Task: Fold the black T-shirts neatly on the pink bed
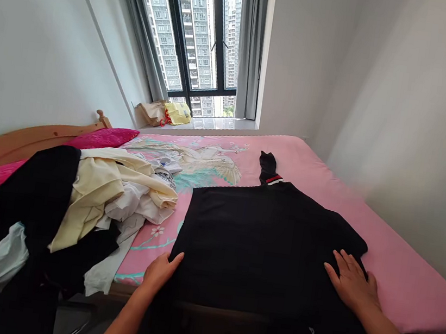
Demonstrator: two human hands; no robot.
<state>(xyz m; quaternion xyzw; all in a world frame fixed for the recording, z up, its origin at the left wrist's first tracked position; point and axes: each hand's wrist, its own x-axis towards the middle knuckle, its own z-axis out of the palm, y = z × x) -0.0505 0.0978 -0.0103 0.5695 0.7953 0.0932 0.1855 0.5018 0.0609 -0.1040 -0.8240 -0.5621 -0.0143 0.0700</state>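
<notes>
A black garment (263, 238) lies spread flat on the pink bed sheet (327, 186), its lower part hanging over the near edge of the bed. My left hand (160, 272) rests at the garment's lower left edge, thumb on top and the fingers tucked under or behind the cloth. My right hand (351, 282) lies flat on the garment's lower right part with the fingers stretched out. A dark sleeve or cuff with a red-and-white band (269, 170) sticks out beyond the garment's far edge.
A heap of clothes in cream, white and black (90, 204) covers the bed's left side. A magenta pillow (103, 137) lies by the wooden headboard (25, 141). Bags (164, 113) sit on the window sill. A white wall runs close along the right.
</notes>
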